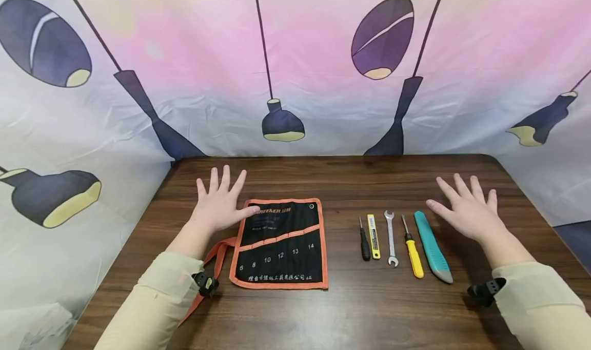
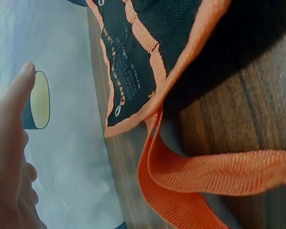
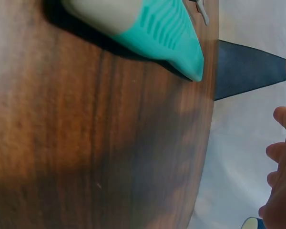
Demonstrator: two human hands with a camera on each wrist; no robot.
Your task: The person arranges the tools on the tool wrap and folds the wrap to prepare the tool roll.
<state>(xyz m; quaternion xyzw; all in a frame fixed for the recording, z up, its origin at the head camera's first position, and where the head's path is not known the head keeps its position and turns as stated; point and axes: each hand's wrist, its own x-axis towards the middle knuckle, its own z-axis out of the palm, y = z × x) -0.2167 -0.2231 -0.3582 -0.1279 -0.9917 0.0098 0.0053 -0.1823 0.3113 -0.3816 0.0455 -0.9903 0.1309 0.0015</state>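
My left hand (image 1: 217,206), fingers spread, is over the upper left of a black tool pouch (image 1: 281,245) with orange edging and numbered pockets; the thumb overlaps its top edge in the head view. An orange strap (image 2: 219,174) trails from the pouch below that wrist. My right hand (image 1: 473,214) is spread too, holding nothing, just right of a teal and grey utility knife (image 1: 433,247). Left of the knife lie a yellow-handled screwdriver (image 1: 413,252), an open-ended wrench (image 1: 391,238), a flat yellow item with a label (image 1: 373,237) and a small black-handled screwdriver (image 1: 364,242).
The dark wooden table (image 1: 346,314) has rounded far corners. Behind it and at both sides hangs a pale cloth (image 1: 208,47) printed with lamps. Each wrist wears a small black camera, such as the left wrist camera (image 1: 206,284).
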